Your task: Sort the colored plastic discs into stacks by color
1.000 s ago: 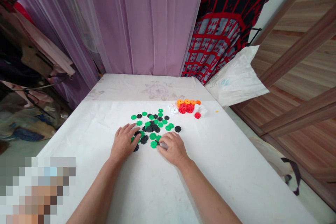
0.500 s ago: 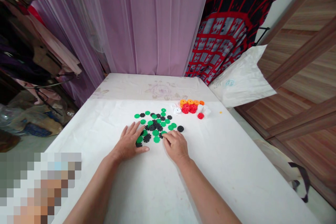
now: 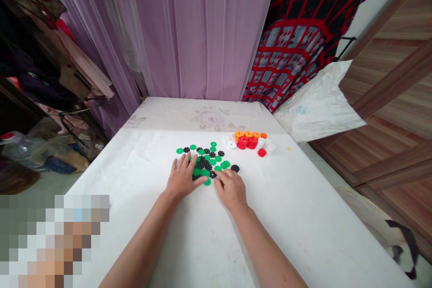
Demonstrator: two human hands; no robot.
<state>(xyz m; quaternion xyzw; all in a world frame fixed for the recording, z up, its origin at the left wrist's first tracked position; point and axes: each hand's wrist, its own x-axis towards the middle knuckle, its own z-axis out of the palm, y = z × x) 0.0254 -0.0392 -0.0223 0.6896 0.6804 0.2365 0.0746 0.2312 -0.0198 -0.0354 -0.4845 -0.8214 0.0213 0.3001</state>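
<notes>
Green and black notched plastic discs, the flower-shaped linking kind, lie in a loose heap on the white tabletop. A green disc (image 3: pixel 225 164) and a black disc (image 3: pixel 221 153) show on the heap's right side. My left hand (image 3: pixel 182 179) lies flat with spread fingers over the heap's left part, hiding some discs. Against the right side, my right hand (image 3: pixel 231 188) has loosely bent fingers, its index fingertip at a black disc (image 3: pixel 212 174). Its thumb stays apart from that finger, and I see nothing gripped. A black stack (image 3: pixel 235 168) sits just beyond the right knuckles.
Behind the heap to the right are orange discs (image 3: pixel 248 134), red stacks (image 3: pixel 242 142) and white discs (image 3: pixel 231 143). A white bag (image 3: pixel 317 110) stands at the table's right edge. Clothes (image 3: pixel 77 58) hang at left. Pixelation covers the lower left corner.
My left hand has slid right, pushing the left-side discs closer into the heap. The right hand stays at the same side of the heap. The whole view has shifted slightly.
</notes>
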